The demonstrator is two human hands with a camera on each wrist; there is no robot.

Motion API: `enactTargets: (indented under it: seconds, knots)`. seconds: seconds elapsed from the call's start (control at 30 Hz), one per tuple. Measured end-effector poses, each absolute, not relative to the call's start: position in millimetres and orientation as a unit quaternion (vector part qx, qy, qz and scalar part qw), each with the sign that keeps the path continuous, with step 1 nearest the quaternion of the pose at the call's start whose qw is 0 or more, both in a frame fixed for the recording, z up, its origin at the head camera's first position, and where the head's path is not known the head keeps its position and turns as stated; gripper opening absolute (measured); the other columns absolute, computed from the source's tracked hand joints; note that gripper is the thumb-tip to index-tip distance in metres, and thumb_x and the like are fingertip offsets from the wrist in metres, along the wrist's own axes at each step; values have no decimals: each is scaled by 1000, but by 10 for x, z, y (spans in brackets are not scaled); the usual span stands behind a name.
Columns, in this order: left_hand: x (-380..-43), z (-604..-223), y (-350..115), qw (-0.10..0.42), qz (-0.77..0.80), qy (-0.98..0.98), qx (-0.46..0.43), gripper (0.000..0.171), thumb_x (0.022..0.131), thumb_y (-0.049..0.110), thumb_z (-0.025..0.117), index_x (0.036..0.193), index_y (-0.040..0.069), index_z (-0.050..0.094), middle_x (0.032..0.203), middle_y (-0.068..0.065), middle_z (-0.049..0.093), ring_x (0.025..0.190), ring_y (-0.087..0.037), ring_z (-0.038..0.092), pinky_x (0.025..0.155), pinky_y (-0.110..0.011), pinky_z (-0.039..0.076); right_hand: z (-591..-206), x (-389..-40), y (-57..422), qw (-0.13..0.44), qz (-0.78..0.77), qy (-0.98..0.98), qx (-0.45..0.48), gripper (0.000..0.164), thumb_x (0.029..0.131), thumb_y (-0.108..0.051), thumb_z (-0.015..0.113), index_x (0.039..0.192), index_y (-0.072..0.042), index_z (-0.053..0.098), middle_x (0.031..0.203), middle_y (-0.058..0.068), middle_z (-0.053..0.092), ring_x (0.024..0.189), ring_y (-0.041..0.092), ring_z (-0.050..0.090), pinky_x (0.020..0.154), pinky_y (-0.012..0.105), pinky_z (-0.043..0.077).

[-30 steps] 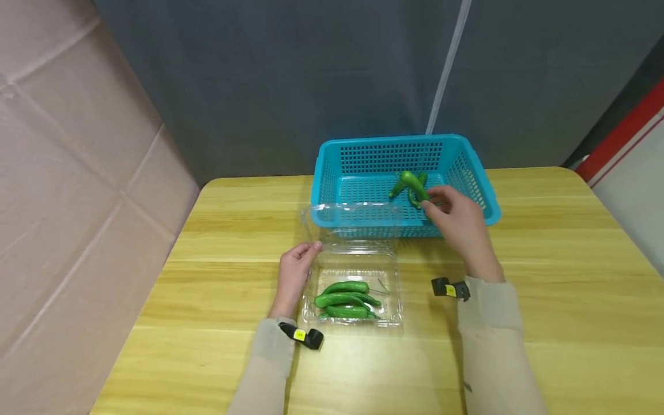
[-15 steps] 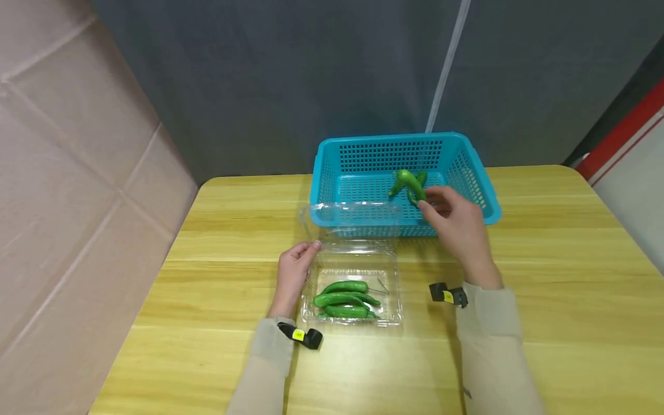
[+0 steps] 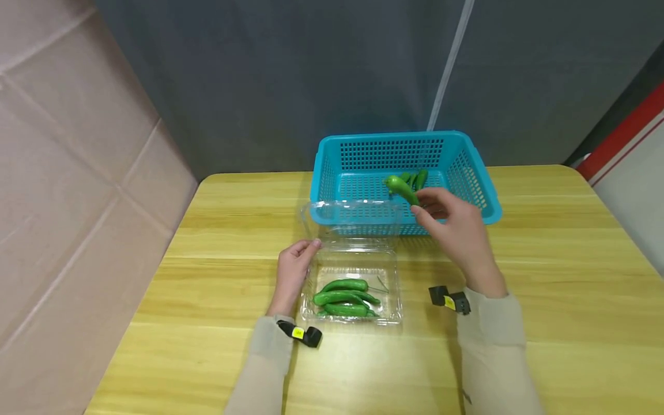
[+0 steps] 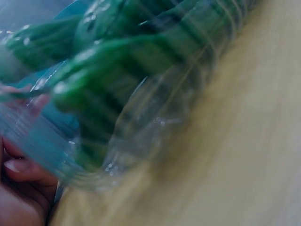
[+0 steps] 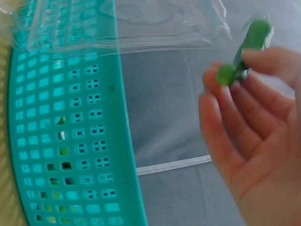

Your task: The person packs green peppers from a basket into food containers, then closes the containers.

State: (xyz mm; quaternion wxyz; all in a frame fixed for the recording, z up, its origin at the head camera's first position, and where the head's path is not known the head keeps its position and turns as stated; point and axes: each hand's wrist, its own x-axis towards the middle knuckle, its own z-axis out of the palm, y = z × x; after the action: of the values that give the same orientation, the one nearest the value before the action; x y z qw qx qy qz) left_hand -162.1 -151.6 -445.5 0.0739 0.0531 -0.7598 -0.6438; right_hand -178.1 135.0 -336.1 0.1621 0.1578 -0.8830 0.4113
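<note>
Clear plastic clamshell (image 3: pixel 358 262) gets pinched at ten o'clock by left hand (image 3: pixel 293 272), probably for steadying; curved green pepper (image 3: pixel 402 188), by right hand (image 3: pixel 459 233).

Nothing can be read; the left yellow label (image 3: pixel 298 333), on a black wrist mount (image 3: pixel 313 337), and the right yellow label (image 3: pixel 449 302) bear marks too small to tell.

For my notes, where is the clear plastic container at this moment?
In the head view, the clear plastic container lies on the table below the picture's centre, in front of the blue basket; the left hand holds its left edge.
</note>
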Motion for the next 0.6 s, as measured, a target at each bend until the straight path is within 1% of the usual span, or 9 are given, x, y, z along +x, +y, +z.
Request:
enactTargets:
  seconds: [0.13,0.3,0.4,0.53,0.6]
  knots:
    - [-1676,-4601,-1540,84,-636,-765,58,39,79,46,62,88,8,69,44,1,39,33,-9,30,31,-25,24,-3306,-1729,1344,138,397,-886,197,26,85,-33,60,106,-17,60,87,-5,62,74,9,58,67,31,46]
    - [-1681,-4643,-1525,97,-632,-767,58,40,79,48,61,87,10,70,45,0,40,34,-11,30,31,-26,23,-3279,-1702,1320,99,375,-886,256,23,84,-25,63,104,-16,60,87,-8,62,75,7,56,68,31,47]
    - [-1628,-4514,-1506,84,-637,-764,57,37,82,41,61,89,5,69,45,1,39,34,-7,30,32,-24,24,-3292,-1704,1278,72,368,-882,285,23,83,-22,64,104,-14,60,87,-7,61,76,6,56,69,30,48]
    - [-1572,-4363,-1493,70,-644,-760,52,33,85,30,61,92,-1,67,44,2,39,33,-4,30,33,-23,24,-3335,-1703,1200,36,361,-877,315,24,84,-22,63,105,-12,59,92,-5,61,78,7,56,70,27,48]
    - [-1594,-4401,-1508,66,-645,-759,53,35,84,34,61,92,0,67,44,1,39,33,-6,31,33,-23,25,-3357,-1697,1156,16,359,-875,324,23,84,-20,63,105,-12,59,92,-4,61,78,7,57,70,26,49]
